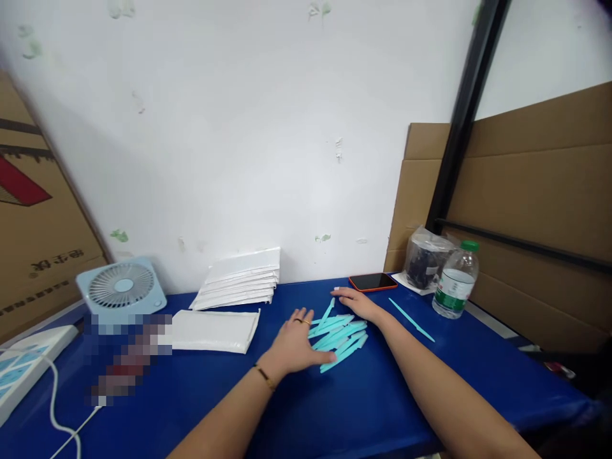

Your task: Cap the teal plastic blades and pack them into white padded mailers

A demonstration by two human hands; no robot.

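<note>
A loose pile of turquoise plastic sticks [340, 335] lies on the blue table. My left hand [299, 344] rests at the pile's left side, fingers spread and thumb over its near end, holding nothing. At the far side of the pile, my right hand [357, 302] lies low over the table with fingers stretched out to the left, near the tip of one upward-pointing stick. Apart from the pile, a single turquoise stick [412, 320] lies to the right of my right forearm.
White padded envelopes [241, 277] are stacked by the wall, with another envelope [215, 330] in front. A blue fan [123, 287] and power strip [33, 366] stand left. A phone [373, 282], a bagged dark item [424, 264] and a bottle [456, 284] are at the right.
</note>
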